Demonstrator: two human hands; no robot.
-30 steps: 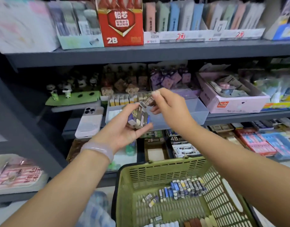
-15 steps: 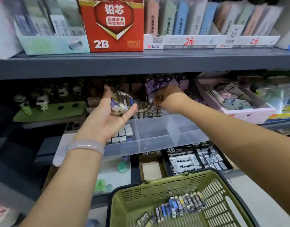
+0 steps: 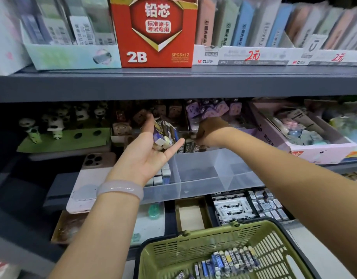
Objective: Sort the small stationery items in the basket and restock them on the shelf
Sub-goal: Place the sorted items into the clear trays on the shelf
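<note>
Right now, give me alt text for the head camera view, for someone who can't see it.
A person's left hand cradles a stack of small erasers while the right hand sets one into a row at the back of a clear divided tray on a shop shelf. A green basket below holds more erasers.

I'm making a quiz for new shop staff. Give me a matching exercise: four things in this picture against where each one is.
Things:
1. red 2B box
2. green basket
3. handful of small packs
4. clear divided tray

Places:
A. in the left hand
B. top shelf
C. middle shelf, under both hands
D. lowest, nearest the camera

Pairs: 1-B, 2-D, 3-A, 4-C
</note>
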